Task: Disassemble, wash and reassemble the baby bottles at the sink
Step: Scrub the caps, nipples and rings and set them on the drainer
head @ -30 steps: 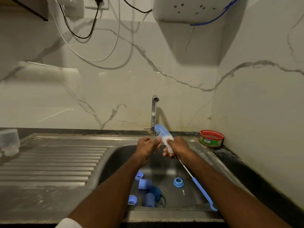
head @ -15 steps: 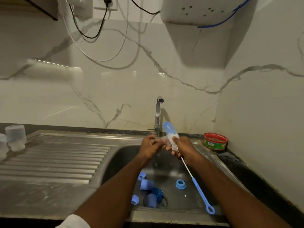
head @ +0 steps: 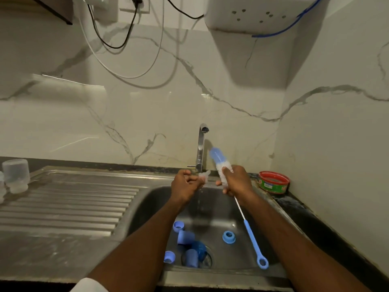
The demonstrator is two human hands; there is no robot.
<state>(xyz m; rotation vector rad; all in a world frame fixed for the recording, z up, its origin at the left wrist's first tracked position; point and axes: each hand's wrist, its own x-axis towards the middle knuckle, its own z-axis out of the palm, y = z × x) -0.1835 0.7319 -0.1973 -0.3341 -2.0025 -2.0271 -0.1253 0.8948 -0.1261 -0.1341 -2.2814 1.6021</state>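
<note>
Head view, starting closest: a white sleeve [head: 88, 285] shows at the bottom edge on the left arm, and both forearms reach out over the steel sink [head: 210, 277]. On the basin floor lie the blue bottle parts: a screw ring [head: 228, 237] alone toward the right, a cap [head: 169, 256] near the front wall, two cups [head: 185, 237] and a darker blue piece clustered around the drain [head: 207, 260], and another ring [head: 178, 226] just behind them. The ribbed draining board [head: 63, 207] spreads to the left, wet in front.

Higher up, the right hand [head: 234, 182] is clamped around the white bristle part of a bottle brush [head: 219, 160]; its blue tip points up and away, while the wire stem and blue handle with its loop end [head: 262, 262] hang down toward the front of the basin. The left hand [head: 185, 183] pinches a small clear teat [head: 204, 175] under the tap [head: 201, 148], where a thin stream of water falls. The two hands are near each other but apart.

Farther back, a clear upturned bottle [head: 15, 175] stands at the far left of the board, with another clear piece cut off by the frame edge. A round red and green tin [head: 273, 182] sits on the dark counter right of the sink; its label is too blurred to read. Marble wall tiles [head: 126, 123], hanging cables [head: 117, 45] and a white wall unit [head: 252, 15] close the view.
</note>
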